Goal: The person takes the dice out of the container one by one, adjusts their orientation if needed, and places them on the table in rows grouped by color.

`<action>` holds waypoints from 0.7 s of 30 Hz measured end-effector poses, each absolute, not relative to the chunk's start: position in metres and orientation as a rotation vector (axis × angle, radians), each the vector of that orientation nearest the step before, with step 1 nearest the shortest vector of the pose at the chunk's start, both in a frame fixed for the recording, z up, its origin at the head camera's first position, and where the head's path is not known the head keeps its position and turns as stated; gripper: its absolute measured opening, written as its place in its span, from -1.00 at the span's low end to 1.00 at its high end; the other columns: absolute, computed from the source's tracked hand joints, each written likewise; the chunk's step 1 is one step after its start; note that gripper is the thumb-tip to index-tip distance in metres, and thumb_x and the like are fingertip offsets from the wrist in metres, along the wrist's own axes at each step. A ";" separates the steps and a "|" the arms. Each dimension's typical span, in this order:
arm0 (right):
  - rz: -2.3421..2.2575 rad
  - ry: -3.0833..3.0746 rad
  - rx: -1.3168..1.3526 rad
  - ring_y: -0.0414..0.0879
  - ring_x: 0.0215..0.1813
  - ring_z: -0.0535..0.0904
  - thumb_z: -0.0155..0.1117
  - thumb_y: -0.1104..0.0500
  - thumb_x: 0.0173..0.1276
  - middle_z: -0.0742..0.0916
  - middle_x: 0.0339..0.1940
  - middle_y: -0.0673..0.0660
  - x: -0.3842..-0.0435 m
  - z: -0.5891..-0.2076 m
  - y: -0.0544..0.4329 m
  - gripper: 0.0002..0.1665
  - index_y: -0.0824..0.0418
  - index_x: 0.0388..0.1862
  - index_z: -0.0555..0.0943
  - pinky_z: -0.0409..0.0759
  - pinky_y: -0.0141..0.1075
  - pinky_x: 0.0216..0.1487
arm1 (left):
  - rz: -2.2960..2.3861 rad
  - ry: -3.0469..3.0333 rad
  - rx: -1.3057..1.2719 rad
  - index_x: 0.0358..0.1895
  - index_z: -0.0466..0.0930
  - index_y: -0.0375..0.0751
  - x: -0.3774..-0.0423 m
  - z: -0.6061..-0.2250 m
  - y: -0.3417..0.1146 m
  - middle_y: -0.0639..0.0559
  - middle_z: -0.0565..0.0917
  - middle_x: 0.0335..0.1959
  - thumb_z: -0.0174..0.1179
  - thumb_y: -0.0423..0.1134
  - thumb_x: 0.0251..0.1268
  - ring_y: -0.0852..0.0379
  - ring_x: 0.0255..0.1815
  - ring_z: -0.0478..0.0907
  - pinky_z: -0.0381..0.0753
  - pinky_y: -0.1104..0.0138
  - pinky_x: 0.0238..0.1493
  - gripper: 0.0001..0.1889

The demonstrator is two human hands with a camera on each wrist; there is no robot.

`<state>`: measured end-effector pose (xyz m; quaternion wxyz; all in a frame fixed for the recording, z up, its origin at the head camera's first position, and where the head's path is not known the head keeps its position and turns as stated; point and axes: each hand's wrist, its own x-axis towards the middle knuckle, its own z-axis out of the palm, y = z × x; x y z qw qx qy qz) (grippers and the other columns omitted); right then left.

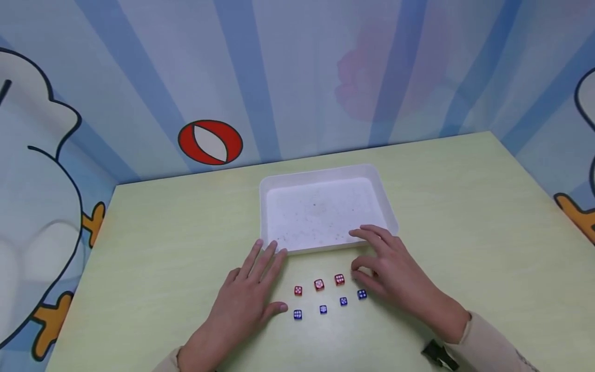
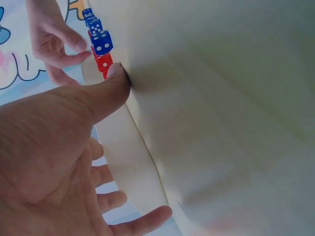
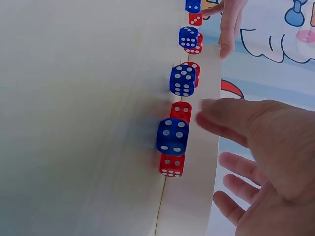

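Observation:
My left hand (image 1: 246, 297) rests spread on the table, its fingertips by the tray's near left corner. Its thumb points at the left end of two rows of dice. A row of blue dice (image 1: 323, 309) lies nearest me, with red dice (image 1: 318, 284) just behind. My right hand (image 1: 395, 268) hovers at the rows' right end, thumb and index finger bent close together, the other fingers over the tray's near rim. In the right wrist view its fingertips are beside a red die (image 3: 180, 110), with nothing visible between them. The right hand hides part of the red row from the head view.
A shallow white tray (image 1: 321, 206) with small specks on its floor stands behind the dice. A black clip-like object (image 1: 439, 355) is beside the right sleeve. A wall (image 1: 307, 77) with printed cartoons borders the pale table (image 1: 176, 232).

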<state>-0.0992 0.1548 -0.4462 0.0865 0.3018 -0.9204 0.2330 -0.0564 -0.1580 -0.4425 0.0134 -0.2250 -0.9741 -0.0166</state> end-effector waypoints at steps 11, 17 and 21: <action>0.544 -2.611 0.777 0.22 0.60 0.33 0.43 -0.17 0.41 0.53 0.54 0.23 -0.106 -0.441 0.158 -0.47 0.16 0.15 0.76 0.32 0.22 0.46 | -0.081 -3.051 -0.732 0.69 0.18 -0.10 -0.065 -0.438 -0.157 -0.11 0.21 0.71 0.39 0.26 0.32 -0.19 0.74 0.06 0.64 -0.05 0.15 0.00; 0.489 -2.608 0.714 0.22 0.70 0.19 -0.09 -0.56 0.53 0.40 0.66 0.24 -0.111 -0.440 0.158 -0.03 0.15 0.42 0.63 0.14 0.24 0.59 | -0.264 -3.063 -0.710 0.63 0.32 -0.07 -0.072 -0.433 -0.157 -0.15 0.27 0.68 0.31 0.21 0.44 -0.19 0.72 0.12 0.64 -0.14 0.18 -0.18; 0.465 -2.655 0.674 0.19 0.76 0.04 -0.17 -0.67 0.44 0.26 0.75 0.19 -0.113 -0.441 0.157 0.11 0.10 0.58 0.48 0.05 0.25 0.63 | -0.326 -3.052 -0.626 0.64 0.32 -0.04 -0.075 -0.433 -0.155 -0.15 0.26 0.69 0.21 0.24 0.51 -0.18 0.72 0.12 0.54 -0.18 0.33 -0.22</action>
